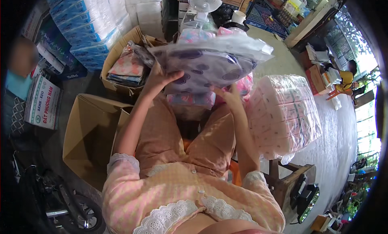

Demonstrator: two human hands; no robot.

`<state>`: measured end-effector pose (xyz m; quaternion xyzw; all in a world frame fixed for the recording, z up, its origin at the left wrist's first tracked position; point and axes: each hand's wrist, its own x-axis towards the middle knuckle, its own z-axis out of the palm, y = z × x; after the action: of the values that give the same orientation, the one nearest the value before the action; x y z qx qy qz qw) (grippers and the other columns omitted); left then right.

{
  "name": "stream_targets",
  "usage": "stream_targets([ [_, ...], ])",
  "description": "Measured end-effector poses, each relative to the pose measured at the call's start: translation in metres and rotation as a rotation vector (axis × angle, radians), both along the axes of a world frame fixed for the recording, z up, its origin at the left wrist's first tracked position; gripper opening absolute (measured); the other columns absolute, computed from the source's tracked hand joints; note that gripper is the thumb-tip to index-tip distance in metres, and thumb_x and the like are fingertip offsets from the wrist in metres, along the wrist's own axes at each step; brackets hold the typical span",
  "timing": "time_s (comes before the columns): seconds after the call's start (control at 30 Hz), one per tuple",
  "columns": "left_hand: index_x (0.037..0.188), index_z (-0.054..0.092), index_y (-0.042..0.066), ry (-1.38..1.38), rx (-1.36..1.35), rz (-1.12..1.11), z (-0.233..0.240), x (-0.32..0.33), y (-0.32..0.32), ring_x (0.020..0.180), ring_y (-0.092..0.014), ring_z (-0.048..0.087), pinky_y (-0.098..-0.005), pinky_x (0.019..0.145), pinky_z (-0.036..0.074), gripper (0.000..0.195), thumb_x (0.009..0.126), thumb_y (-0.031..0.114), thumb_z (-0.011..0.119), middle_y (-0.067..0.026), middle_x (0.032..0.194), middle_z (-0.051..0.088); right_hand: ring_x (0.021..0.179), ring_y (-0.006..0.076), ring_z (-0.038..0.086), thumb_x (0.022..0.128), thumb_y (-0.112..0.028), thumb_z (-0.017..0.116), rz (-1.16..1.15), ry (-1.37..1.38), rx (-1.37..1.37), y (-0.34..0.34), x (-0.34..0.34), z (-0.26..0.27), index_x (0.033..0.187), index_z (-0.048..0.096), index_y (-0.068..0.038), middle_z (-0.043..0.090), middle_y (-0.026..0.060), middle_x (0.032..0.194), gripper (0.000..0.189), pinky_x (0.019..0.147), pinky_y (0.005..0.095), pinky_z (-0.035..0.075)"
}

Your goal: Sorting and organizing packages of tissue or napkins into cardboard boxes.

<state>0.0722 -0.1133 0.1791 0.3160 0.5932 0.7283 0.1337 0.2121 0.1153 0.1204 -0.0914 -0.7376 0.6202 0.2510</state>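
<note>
A clear plastic bag holding a flat item with purple circle patterns (206, 65) is raised above my lap, between both hands. My left hand (162, 76) grips its left side, the thumb lying across the front. At the lower right edge, my right hand (227, 96) pinches the bag with thumb and fingers; some fingers are hidden behind it. Below and behind the bag are pink-and-blue patterned packages (191, 100), partly covered by it. Left of my left hand, a cardboard box (110, 86) contains folded packages in plastic, the top one with a red-and-white pattern (128, 64).
An open cardboard box (91, 124) stands left of my legs. On the right sits a plastic-wrapped bundle of pink packs (282, 115), near a wooden stool (291, 179). A white fan (205, 5) is ahead. One person (21, 70) is at the left edge, another (347, 79) far right.
</note>
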Motion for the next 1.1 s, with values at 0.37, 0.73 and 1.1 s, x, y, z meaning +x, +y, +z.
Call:
stream_targets([
  [0.37, 0.099, 0.068, 0.004, 0.141, -0.153, -0.03, -0.039, -0.016, -0.016, 0.083, -0.01, 0.059, -0.0273, 0.078, 0.047, 0.036, 0.07, 0.023, 0.079, -0.0026, 0.09, 0.068, 0.09, 0.0176, 0.059, 0.071, -0.008, 0.077, 0.015, -0.04, -0.087, -0.029, -0.009, 0.027, 0.104, 0.059, -0.001, 0.063, 0.0083, 0.098, 0.039, 0.081, 0.0276, 0.045],
  [0.73, 0.095, 0.066, 0.008, 0.027, -0.188, 0.345, -0.029, 0.03, -0.103, 0.082, -0.018, 0.059, -0.0301, 0.076, 0.044, 0.027, 0.08, 0.031, 0.067, -0.0086, 0.088, 0.066, 0.093, 0.0145, 0.054, 0.089, -0.026, 0.059, 0.085, -0.211, -0.026, -0.044, 0.028, -0.017, 0.128, 0.046, 0.001, 0.058, 0.0099, 0.108, 0.049, 0.078, 0.0265, 0.043],
  [1.1, 0.103, 0.062, 0.002, -0.766, 0.23, 1.28, -0.188, 0.053, -0.404, 0.081, -0.019, 0.063, -0.0332, 0.071, 0.051, 0.036, 0.086, 0.034, 0.059, -0.0115, 0.091, 0.064, 0.069, 0.0115, 0.055, 0.098, -0.021, 0.041, 0.035, -0.241, 0.162, -0.125, 0.125, 0.031, 0.123, 0.05, 0.002, 0.062, 0.0087, 0.083, 0.035, 0.063, 0.0223, 0.044],
])
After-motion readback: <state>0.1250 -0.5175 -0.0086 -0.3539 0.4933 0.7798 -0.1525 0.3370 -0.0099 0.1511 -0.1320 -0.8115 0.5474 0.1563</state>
